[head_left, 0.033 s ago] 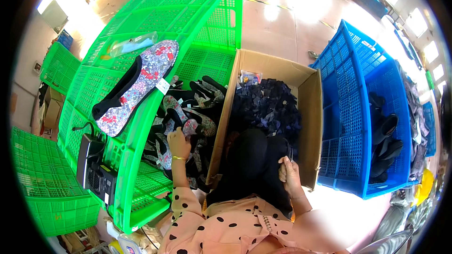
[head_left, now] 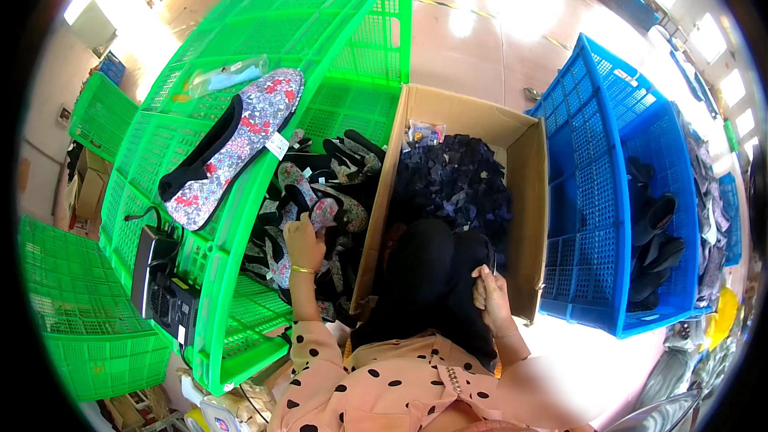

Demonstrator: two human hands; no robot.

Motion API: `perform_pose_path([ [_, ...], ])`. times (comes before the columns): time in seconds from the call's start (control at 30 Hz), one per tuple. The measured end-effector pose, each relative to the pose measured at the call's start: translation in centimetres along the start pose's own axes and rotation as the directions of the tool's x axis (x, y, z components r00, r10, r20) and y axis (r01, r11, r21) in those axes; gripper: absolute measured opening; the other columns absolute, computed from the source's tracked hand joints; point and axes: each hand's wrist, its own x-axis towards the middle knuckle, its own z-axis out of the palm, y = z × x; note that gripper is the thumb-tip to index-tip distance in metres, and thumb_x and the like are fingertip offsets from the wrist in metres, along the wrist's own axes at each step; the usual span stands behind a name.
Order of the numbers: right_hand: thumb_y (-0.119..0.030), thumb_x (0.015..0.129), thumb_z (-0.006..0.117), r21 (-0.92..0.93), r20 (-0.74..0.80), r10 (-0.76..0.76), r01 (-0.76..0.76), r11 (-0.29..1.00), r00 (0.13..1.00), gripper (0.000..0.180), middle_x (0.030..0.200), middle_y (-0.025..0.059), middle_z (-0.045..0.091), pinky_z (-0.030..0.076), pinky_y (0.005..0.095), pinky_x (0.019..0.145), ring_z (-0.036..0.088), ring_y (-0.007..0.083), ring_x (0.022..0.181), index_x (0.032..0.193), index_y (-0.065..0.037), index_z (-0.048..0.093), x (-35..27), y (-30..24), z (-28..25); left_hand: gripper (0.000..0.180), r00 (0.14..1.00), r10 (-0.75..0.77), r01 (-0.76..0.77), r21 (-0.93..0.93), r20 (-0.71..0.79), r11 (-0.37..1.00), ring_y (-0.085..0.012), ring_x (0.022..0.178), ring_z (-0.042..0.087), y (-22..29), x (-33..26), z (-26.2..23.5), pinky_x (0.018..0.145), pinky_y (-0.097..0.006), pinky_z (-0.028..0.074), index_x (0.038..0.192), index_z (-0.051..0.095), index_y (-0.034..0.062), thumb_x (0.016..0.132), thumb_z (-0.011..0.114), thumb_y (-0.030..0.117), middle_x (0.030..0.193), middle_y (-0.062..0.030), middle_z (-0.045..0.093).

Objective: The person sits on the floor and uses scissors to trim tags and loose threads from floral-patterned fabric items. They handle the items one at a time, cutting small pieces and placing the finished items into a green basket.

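Note:
Inside the green crate to my left, my left hand (head_left: 305,245) is closed round the end of a floral shoe (head_left: 323,213). Several more floral shoes with black linings (head_left: 352,154) are heaped about it. Over my right knee, my right hand (head_left: 491,291) is curled shut. A thin, dark, shiny tip seems to stick out above its fingers; the rest is hidden in the grip, so its kind does not show. On the crate's top lies a larger floral slip-on shoe (head_left: 232,148) with a white tag.
The green crate (head_left: 220,272) carries a black boxy device (head_left: 172,296) with cables and a clear plastic bottle (head_left: 228,76). Before me, a cardboard box (head_left: 528,192) holds dark fabric scraps (head_left: 456,180). A blue crate (head_left: 584,216) with black shoes (head_left: 660,224) stands at my right.

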Motion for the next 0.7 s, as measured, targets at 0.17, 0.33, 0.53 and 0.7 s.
perform_pose_path([
  [0.17,-0.031,0.1,0.05,-0.025,0.041,-0.037,0.038,0.999,0.998,0.027,0.054,-0.0067,0.032,0.02,0.0204,0.037,0.025,0.0034,0.04,0.1,-0.004,0.055,-0.8,-0.7,0.6,0.043,0.907,0.419,-0.403,-0.23,0.026,0.886,-0.0388,0.082,0.056,8.0,0.5,-8.7,0.074,-0.048,0.04,0.109,0.05,-0.0012,0.075,0.07,0.017,0.077,-0.0186,0.058],
  [0.33,-0.032,0.097,0.056,-0.235,0.136,-0.306,0.331,0.914,0.942,0.039,0.06,-0.0063,0.039,0.03,0.0195,0.048,0.037,0.0034,0.05,0.12,-0.001,0.052,-4.4,-4.3,3.0,0.037,0.618,0.741,-0.452,-0.653,0.262,0.608,-0.0383,0.082,0.058,15.5,-1.8,-8.7,0.072,-0.045,0.045,0.108,0.056,0.0022,0.078,0.069,0.019,0.084,-0.018,0.061],
  [0.53,-0.012,0.086,0.068,-0.553,0.273,-0.432,0.508,0.661,0.86,0.033,0.081,0.0042,0.062,0.044,0.0206,0.065,0.053,0.006,0.069,0.114,0.001,0.058,-6.0,-4.4,1.2,0.034,0.368,0.829,-0.33,-0.774,0.421,0.54,-0.0391,0.087,0.059,19.7,-5.7,-4.3,0.076,-0.044,0.046,0.109,0.054,0.0023,0.086,0.065,0.024,0.089,-0.0188,0.062],
  [0.7,-0.009,0.087,0.066,-0.529,0.184,-0.413,0.444,0.723,0.892,0.025,0.082,0.002,0.062,0.044,0.0204,0.063,0.053,0.0057,0.069,0.109,0.0,0.06,-6.9,-3.2,0.0,0.033,0.277,0.799,-0.183,-0.787,0.533,0.589,-0.0389,0.094,0.059,20.6,-6.6,-2.2,0.082,-0.043,0.046,0.111,0.053,0.0005,0.091,0.059,0.026,0.096,-0.0217,0.062],
])
